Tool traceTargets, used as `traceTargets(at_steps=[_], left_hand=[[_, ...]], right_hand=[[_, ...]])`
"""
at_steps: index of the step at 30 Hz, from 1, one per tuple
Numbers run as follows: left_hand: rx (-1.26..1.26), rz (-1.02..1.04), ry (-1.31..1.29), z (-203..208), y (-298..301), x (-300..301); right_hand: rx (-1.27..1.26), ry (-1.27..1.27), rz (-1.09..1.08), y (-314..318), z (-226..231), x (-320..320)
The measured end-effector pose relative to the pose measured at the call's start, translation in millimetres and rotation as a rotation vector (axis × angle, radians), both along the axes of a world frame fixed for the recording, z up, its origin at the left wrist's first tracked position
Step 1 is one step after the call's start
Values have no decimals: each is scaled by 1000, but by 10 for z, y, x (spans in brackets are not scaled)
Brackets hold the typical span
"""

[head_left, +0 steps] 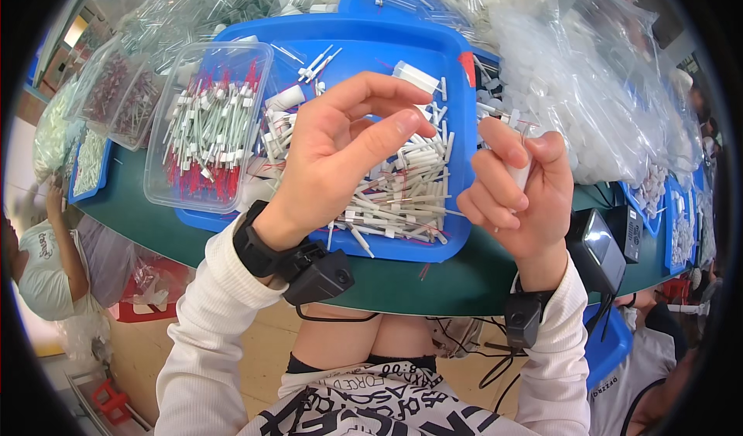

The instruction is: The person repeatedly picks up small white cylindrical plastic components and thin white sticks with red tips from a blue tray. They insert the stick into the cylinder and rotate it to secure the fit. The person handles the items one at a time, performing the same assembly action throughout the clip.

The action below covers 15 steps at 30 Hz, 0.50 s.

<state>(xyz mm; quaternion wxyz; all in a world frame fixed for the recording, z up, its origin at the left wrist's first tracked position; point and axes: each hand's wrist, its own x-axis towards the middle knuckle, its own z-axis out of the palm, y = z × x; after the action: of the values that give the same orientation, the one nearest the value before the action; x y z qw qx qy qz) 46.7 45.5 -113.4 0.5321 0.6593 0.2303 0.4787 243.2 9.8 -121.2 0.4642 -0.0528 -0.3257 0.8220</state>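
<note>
My left hand (340, 145) hovers over the blue tray (457, 87), fingers curled and apart, thumb and forefinger close together with nothing visible between them. My right hand (518, 192) is at the tray's right edge, shut on a small white plastic tube (520, 174) with a thin wire tip. Under my hands lies a pile of white tubes (402, 200) with red and pale ends. A clear plastic box (210, 122) of white pieces with red wires sits at the tray's left.
Clear bags of white parts (573, 87) lie at the right and back. More clear boxes (120, 95) stand at the left. A small dark device (600, 250) sits at the green table's (433, 281) right edge. Other people are at the left and lower right.
</note>
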Motion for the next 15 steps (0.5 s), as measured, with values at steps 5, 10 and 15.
traceTargets(at_steps=[5,10,15], left_hand=[[20,-47,66,-22,4,-10],[266,-127,173,-71,53,4],[157,-61,-25,-74,18,11]], right_hand=[[-57,-59,-104,-50,6,-77],[256,-634,-479,-173,111,-318],[469,-818,-614,-197,130,-233]])
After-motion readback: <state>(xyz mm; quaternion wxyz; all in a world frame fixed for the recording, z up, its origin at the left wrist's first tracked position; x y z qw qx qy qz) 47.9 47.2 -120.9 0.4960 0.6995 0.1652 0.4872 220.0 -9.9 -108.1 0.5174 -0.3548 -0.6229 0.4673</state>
